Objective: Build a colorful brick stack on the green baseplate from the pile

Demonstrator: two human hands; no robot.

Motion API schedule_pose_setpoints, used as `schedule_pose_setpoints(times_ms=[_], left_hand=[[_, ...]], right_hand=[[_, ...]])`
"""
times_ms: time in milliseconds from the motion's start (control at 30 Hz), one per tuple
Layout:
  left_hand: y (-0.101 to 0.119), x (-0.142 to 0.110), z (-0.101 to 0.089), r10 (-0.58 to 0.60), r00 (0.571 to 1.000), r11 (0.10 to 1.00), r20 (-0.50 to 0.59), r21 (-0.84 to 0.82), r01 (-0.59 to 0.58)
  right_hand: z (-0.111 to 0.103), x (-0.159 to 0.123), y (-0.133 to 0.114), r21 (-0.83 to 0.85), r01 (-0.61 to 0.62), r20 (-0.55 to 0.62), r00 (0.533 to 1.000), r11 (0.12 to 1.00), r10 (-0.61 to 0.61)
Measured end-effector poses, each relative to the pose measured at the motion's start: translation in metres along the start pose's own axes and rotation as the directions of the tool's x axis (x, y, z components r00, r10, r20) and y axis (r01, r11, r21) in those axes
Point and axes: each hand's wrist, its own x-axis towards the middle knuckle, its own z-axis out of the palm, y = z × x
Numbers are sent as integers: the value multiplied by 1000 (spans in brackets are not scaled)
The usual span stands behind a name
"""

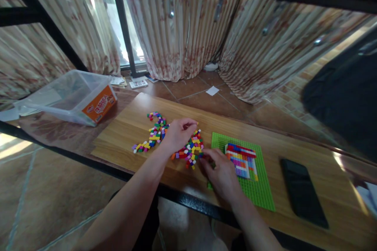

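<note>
My left hand hovers over the loose toy bricks, thumb and fingers pinched together. A tiny orange-yellow speck shows at its fingertips, too small to name. At the right edge of the pile my right hand has its fingers curled, with a small dark brick at their tips. Part of that hand covers the left side of a green baseplate. On the baseplate stands a low built block of red, white, orange, purple and blue bricks. More loose bricks trail off to the left.
A clear plastic bin with an orange label stands beyond the left end of the wooden tabletop. Right of the baseplate lies a black phone. Striped curtains hang behind, and a paper lies on the floor.
</note>
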Motion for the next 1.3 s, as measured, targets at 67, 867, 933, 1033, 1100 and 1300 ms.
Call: schedule_pose_setpoints(times_ms=[67, 867, 933, 1033, 1100, 1300], left_hand=[[4, -3, 6, -39, 995, 996, 96, -79, 46], [2, -23, 54, -198, 860, 778, 470, -458, 429], [1, -23, 55, -190, 858, 761, 478, -480, 436], [1, -24, 55, -185, 855, 751, 484, -492, 440], [3, -24, 54, -191, 853, 742, 486, -498, 449], [6, -12, 26, -169, 814, 852, 555, -332, 404]], right_hand=[[-4, 0, -1, 85, 34, -78, 997, 996, -27], [-26, 7, 22, 637, -208, -134, 918, 742, 373], [-26, 7, 23, 659, -224, -119, 911, 718, 394], [-26, 6, 25, 674, -242, -99, 906, 698, 411], [-26, 5, 27, 697, -241, -99, 901, 676, 423], [-24, 2, 28, 661, -221, -80, 929, 717, 361]])
